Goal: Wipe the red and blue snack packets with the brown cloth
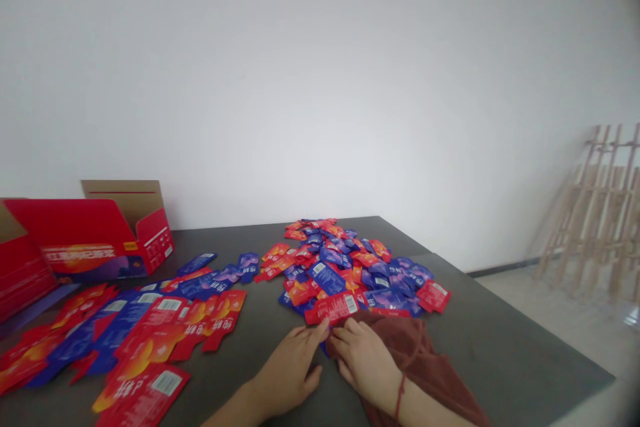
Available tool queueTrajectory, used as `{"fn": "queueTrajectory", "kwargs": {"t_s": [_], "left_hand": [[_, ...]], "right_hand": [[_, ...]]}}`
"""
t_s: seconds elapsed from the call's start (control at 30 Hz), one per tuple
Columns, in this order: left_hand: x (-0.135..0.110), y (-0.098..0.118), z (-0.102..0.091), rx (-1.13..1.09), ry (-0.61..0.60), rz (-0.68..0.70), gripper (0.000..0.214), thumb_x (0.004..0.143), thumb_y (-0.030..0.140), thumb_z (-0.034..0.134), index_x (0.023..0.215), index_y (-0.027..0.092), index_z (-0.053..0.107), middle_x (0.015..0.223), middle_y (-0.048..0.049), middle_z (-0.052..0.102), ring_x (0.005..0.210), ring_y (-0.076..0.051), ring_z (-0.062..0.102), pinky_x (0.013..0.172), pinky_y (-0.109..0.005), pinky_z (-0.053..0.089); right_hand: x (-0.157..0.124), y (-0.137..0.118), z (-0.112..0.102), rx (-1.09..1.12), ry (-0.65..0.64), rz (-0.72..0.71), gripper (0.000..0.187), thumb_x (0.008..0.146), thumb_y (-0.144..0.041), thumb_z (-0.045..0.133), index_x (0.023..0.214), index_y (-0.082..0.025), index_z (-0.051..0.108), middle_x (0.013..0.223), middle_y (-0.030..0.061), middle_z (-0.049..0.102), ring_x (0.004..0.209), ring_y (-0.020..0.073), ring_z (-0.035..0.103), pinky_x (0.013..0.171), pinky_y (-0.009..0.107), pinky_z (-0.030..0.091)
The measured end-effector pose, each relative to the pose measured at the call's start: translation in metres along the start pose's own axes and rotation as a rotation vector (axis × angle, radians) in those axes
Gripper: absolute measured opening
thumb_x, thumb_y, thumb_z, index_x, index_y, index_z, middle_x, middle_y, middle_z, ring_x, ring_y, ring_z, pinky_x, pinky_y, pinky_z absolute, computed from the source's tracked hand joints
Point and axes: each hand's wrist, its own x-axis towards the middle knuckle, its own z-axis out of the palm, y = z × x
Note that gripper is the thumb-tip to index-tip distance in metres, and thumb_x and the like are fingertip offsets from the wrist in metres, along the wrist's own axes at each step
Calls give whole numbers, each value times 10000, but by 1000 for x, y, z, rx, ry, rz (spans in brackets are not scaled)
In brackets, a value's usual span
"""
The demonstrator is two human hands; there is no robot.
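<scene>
My left hand [294, 361], fingers apart, touches a glossy red sachet [334, 309]; my right hand [367, 357] curls over rumpled cloth [427, 367], grip unclear.

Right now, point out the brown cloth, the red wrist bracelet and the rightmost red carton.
Brown cloth [423, 357]: head view, on its upper folds.
Red wrist bracelet [401, 395]: head view, on its visible band.
Rightmost red carton [113, 265]: head view, on its printed front wall.
</scene>
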Motion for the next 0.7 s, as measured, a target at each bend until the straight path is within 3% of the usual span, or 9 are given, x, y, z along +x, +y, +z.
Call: {"fn": "queueTrajectory", "kwargs": {"t_s": [0.27, 0.4, 0.53, 0.7], "left_hand": [[1, -1, -4, 29, -6, 46, 780, 728, 97, 509, 1445, 254, 246, 1395, -60, 491, 1261, -220, 460, 1111, -455, 288], [2, -1, -6, 2, -1, 45, 731, 750, 113, 506, 1435, 252, 291, 1376, -57, 511, 1250, -213, 469, 1115, -453, 279], [3, 1, -7, -4, 18, 29, 704, 750, 125, 514, 1419, 242, 327, 1346, -63, 537, 1210, -230, 503, 1095, -465, 308], [1, 0, -5, 13, 46, 11, 657, 751, 94, 481, 1385, 229, 373, 1326, -64, 550, 1214, -222, 495, 1068, -436, 362]], "right_hand": [[-34, 0, -20, 196, -90, -205, 230, 843, -152, 492, 977, -243, 655, 1063, -15, 677, 972, 183, 514, 864, 291, 381], [-36, 12, -30, 227, 19, -89, 300, 853, -85, 431, 984, -238, 654, 993, -5, 681, 952, 174, 524, 858, 285, 384], [-14, 12, -19, 134, 62, 36, 245, 848, -111, 456, 955, -216, 649, 961, 17, 679, 923, 199, 516, 847, 317, 388], [-11, -10, -4, 164, -20, -192, 193, 838, -171, 520, 974, -228, 643, 991, 2, 677, 986, 196, 508, 886, 319, 376]]}}
